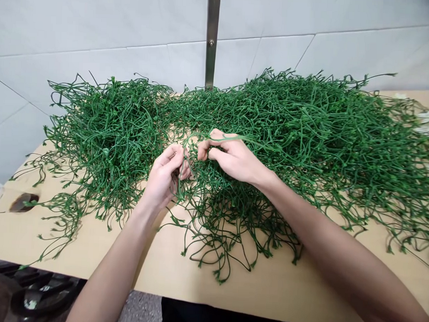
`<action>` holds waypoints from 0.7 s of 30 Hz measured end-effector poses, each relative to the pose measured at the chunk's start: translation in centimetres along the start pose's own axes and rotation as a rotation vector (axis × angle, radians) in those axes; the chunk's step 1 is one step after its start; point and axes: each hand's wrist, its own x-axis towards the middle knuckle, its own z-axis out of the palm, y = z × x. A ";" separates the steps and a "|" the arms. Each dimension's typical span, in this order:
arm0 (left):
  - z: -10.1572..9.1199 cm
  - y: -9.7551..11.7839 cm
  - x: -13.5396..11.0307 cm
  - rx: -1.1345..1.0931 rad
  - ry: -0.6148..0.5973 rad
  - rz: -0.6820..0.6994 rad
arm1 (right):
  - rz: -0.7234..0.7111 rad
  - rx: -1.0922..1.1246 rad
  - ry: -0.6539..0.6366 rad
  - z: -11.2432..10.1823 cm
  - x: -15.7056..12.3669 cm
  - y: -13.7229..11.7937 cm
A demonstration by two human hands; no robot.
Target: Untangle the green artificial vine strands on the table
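Centrally, the left hand (163, 175) pinches a green stem (194, 135); the right hand (234, 157) curls beside it, grip unclear. A heap (307, 117) spreads nine to three o'clock. Stem seems light, bendy; best pinched mid-length.

From where I stand, I can see the left hand (163, 175) pinching a thin green stem (196, 134) that arches across to the right hand (235, 158), whose fingers are curled; its exact grip is hard to tell. Around them, a tangled green heap (307, 117) spreads over the pale worktop (154, 271), loose ends trailing toward the near edge. Behind it, an upright metal strip (212, 34) stands against a light tiled wall (100, 16).
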 end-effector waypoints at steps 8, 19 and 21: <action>-0.1 -1.0 0.2 0.166 0.095 0.127 | 0.034 -0.109 0.101 -0.8 0.0 -1.6; -0.4 -1.0 0.2 0.183 0.081 0.159 | -0.008 -0.182 -0.107 0.5 -0.2 -1.5; -0.4 -0.8 0.1 0.227 0.073 0.177 | -0.013 -0.161 -0.116 0.1 -0.2 -1.5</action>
